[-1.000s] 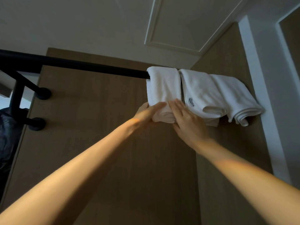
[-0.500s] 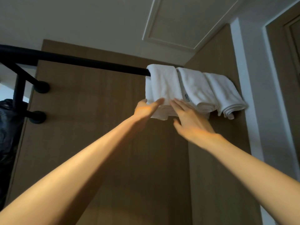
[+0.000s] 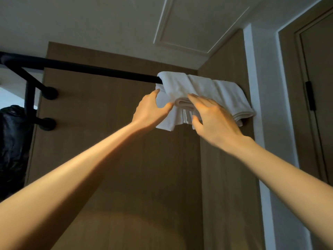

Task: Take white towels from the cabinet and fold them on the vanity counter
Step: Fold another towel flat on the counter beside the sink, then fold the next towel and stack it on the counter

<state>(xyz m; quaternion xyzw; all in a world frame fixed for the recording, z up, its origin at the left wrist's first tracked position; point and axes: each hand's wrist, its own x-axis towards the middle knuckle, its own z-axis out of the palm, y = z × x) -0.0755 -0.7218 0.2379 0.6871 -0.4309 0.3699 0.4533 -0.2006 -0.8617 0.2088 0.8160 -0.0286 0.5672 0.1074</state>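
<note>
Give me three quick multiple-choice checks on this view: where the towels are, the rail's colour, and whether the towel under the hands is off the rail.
1. Where do the white towels hang?
A. At the right end of the rail, by the side panel
B. At its left end, by the brackets
C. On the door

2. What colour is the rail?
A. White
B. Black
C. Gold

3. The leftmost towel is:
A. Folded on a counter
B. Draped over the rail with both hands on it
C. Lying on the floor

Answers:
1 A: they bunch against the side panel.
2 B: the bar is black against the brown wood.
3 B: the left hand pinches its edge and the right hand lays its fingers on the fold.
</note>
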